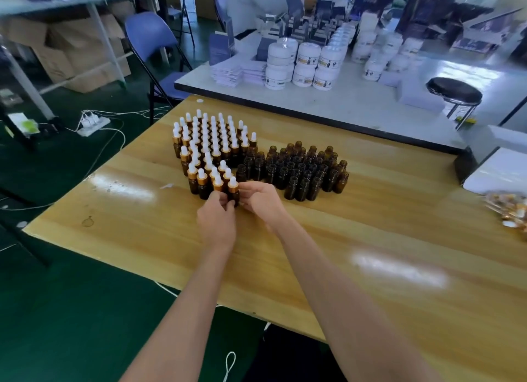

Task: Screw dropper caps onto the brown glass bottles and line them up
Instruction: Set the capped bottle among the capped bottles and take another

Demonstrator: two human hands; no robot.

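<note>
I count one left hand (216, 222), one right hand (262, 199), one blue folding chair (151, 36), one black round stool (453, 92), several dozen brown glass bottles with white dropper caps (212, 142), and somewhat fewer uncapped brown glass bottles (302, 185).

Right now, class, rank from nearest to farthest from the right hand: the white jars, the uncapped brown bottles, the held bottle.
1. The held bottle: touching the right hand.
2. The uncapped brown bottles: beyond, rightward.
3. The white jars: on the far table.
</note>
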